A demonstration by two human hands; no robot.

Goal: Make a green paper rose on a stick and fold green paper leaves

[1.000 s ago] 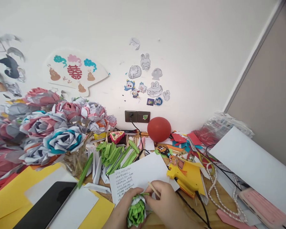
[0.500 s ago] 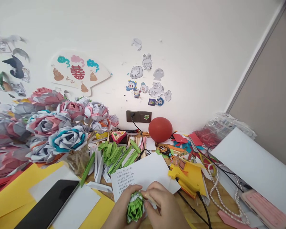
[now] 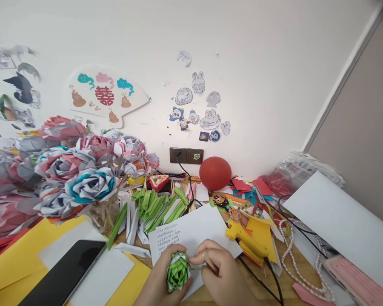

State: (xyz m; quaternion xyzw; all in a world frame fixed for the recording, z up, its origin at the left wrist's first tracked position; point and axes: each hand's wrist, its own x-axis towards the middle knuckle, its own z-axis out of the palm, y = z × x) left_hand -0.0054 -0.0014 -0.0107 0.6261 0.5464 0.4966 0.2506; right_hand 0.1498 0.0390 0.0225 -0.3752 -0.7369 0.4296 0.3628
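Low over the cluttered wooden desk (image 3: pixel 284 276), the left hand (image 3: pixel 158 284) cups a small green-and-white folded paper ball (image 3: pixel 178 270) while the right hand (image 3: pixel 218 270) pinches its side. It looks feather-light and crushable, best held by its rounded flanks.

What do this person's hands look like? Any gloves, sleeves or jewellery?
The left hand and right hand are both bare: no gloves, and no rings show on the fingers. Only the hands and a little of the wrists are in view, with no sleeve, watch or bracelet there.
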